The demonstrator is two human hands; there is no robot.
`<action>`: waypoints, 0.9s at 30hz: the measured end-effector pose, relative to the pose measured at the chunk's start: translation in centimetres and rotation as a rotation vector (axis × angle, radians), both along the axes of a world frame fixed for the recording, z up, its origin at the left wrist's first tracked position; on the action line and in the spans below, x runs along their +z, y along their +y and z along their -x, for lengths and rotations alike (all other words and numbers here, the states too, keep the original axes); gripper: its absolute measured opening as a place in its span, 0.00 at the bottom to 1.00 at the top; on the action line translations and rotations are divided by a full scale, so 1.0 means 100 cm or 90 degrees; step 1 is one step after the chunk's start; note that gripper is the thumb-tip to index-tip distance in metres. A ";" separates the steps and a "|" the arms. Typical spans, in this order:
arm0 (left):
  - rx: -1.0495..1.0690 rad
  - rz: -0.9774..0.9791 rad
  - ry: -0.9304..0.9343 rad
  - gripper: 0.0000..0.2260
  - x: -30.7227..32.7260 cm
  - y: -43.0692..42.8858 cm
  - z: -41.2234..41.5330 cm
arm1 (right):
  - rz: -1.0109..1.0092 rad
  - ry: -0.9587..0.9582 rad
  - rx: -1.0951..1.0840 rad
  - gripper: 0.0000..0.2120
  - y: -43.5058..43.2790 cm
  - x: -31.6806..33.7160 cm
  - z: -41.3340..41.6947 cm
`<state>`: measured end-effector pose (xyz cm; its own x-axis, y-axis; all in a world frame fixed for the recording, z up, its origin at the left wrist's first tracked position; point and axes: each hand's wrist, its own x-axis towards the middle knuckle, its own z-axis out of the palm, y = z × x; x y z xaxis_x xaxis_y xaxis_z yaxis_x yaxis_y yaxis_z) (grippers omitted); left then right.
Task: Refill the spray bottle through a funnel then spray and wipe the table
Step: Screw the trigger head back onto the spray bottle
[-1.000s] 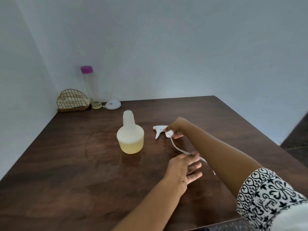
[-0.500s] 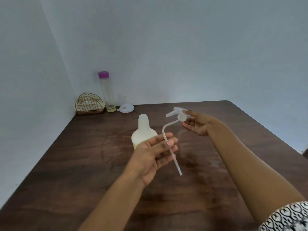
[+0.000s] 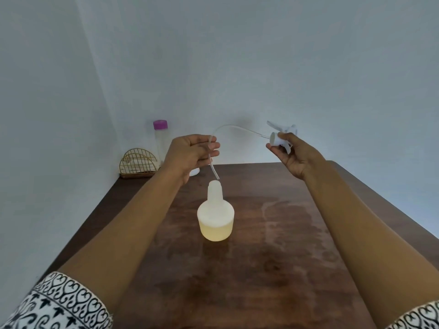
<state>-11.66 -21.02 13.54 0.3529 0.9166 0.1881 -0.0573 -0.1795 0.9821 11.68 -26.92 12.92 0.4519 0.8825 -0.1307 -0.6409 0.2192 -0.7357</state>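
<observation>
A white spray bottle (image 3: 215,217) stands uncapped on the dark wooden table (image 3: 273,269), its lower part filled with pale yellow liquid. My right hand (image 3: 293,153) holds the white spray head (image 3: 280,136) up in the air, to the right of the bottle. A clear dip tube (image 3: 235,127) arcs from the head over to my left hand (image 3: 193,153), which pinches it. The tube's free end hangs just above the bottle's open neck. The white funnel (image 3: 194,171) lies at the table's back edge, mostly hidden behind my left hand.
A gold wire holder (image 3: 138,163) with cloths stands in the back left corner. Beside it stands a tall clear bottle with a purple cap (image 3: 160,138). Walls close in the table at the back and left. Its right edge runs diagonally at the right.
Both hands have risen from table height. My right hand lifted the spray head up and right. My left hand closed on the tube and brought its end over the bottle's neck.
</observation>
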 end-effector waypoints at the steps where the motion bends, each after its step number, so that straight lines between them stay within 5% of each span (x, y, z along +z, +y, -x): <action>1: 0.003 -0.010 0.011 0.06 -0.003 0.002 -0.001 | 0.003 -0.005 -0.005 0.04 -0.001 -0.003 -0.001; 17: -0.011 -0.121 0.043 0.07 0.007 0.002 0.002 | -0.001 -0.111 -0.049 0.04 -0.007 0.008 -0.010; 23: -0.027 -0.027 0.090 0.07 -0.029 0.004 0.000 | 0.055 -0.151 -0.045 0.04 -0.014 -0.014 -0.014; 27: -0.003 -0.109 0.179 0.06 -0.048 0.003 0.002 | 0.060 -0.259 -0.075 0.11 -0.016 -0.016 -0.016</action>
